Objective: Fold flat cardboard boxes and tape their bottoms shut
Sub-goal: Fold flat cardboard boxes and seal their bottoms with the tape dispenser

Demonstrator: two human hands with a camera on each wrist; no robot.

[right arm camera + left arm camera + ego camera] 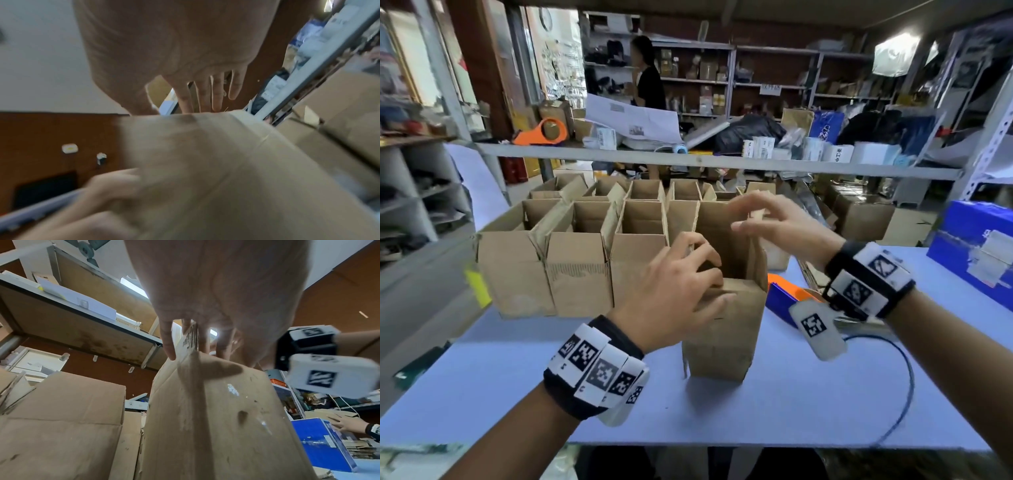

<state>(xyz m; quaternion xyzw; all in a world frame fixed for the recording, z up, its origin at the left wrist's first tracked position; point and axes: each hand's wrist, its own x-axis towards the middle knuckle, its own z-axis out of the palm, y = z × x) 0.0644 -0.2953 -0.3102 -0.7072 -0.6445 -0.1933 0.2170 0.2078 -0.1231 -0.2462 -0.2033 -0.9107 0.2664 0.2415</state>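
Observation:
A tall brown cardboard box stands upright on the pale blue table, its top open and its flaps up. My left hand grips the box's near top edge, fingers curled over the rim; in the left wrist view the fingers straddle a flap of the box. Above the far flap hovers my right hand, fingers spread and straight, holding nothing. The right wrist view shows the right hand just over the box's top edge.
Two rows of open folded boxes stand behind and to the left. An orange-and-blue tape dispenser lies right of the box, a blue carton farther right, a blue cable near the front edge. A shelf crosses overhead; a person stands beyond.

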